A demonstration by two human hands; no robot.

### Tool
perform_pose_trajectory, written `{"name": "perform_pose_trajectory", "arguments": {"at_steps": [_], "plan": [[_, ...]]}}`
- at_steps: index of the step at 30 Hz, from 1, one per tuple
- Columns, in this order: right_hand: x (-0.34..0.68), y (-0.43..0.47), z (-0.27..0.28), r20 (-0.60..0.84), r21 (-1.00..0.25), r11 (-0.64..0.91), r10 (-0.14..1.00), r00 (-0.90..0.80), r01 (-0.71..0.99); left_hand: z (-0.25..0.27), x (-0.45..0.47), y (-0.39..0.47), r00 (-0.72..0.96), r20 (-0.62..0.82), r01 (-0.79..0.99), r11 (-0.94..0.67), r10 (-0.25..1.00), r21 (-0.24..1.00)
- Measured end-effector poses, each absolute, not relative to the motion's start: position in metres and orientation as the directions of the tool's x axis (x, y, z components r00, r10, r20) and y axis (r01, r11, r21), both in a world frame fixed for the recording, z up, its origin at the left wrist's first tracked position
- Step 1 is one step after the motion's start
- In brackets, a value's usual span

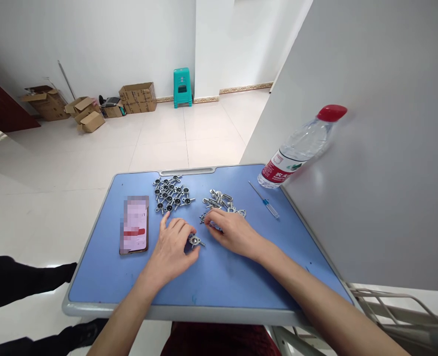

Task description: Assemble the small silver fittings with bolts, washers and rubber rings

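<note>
silver metal pc [194,241], stud pointing r, btwn l hand [172,249] thumb & fingers; sm metal bits [203,218], loose heap, by r hand [234,230].

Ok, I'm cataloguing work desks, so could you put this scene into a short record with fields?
Surface: blue desktop with grey rim
Left hand: curled around a small silver metal fitting
Right hand: at loose silver metal parts; grip unclear
Beyond left hand: cluster of black-and-silver metal fittings
Left side: phone with lit screen
Right side: thin screwdriver with clear-and-blue handle
Far right corner: clear plastic bottle with red cap
</note>
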State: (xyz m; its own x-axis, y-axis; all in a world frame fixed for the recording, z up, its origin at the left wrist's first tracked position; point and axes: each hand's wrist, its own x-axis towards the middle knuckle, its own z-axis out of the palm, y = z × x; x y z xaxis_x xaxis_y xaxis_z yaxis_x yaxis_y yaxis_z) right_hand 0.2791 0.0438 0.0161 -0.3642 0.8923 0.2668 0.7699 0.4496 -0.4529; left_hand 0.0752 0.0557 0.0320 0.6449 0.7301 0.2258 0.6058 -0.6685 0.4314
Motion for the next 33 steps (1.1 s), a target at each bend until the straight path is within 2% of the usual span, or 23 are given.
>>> {"name": "perform_pose_trajectory", "arguments": {"at_steps": [3,5,10,14,20,24,28,33], "plan": [[0.278,0.037,0.023,0.316,-0.635,0.419,0.908,-0.276,0.649,0.035,0.073,0.056,0.609,0.268,0.566,-0.646,0.746,0.512],[0.274,0.033,0.025,0.347,-0.682,0.424,0.905,-0.246,0.596,0.037,0.073,0.057,0.588,0.292,0.530,-0.632,0.754,0.565],[0.263,0.025,0.019,0.449,-0.618,0.544,0.837,-0.313,0.567,0.038,0.073,0.059,0.575,0.273,0.455,-0.579,0.771,0.677],[0.260,0.023,0.017,0.466,-0.572,0.586,0.808,-0.360,0.575,0.038,0.072,0.060,0.592,0.220,0.415,-0.527,0.775,0.742],[0.260,0.022,0.020,0.455,-0.504,0.577,0.810,-0.370,0.643,0.036,0.072,0.062,0.603,0.199,0.401,-0.509,0.772,0.762],[0.258,0.019,0.020,0.453,-0.451,0.625,0.775,-0.440,0.637,0.036,0.071,0.063,0.616,0.161,0.413,-0.491,0.771,0.768],[0.257,0.018,0.022,0.440,-0.491,0.626,0.778,-0.448,0.606,0.037,0.070,0.062,0.641,0.119,0.397,-0.460,0.758,0.794],[0.257,0.020,0.028,0.454,-0.630,0.566,0.824,-0.339,0.531,0.039,0.071,0.061,0.619,0.139,0.319,-0.409,0.773,0.855]]}}
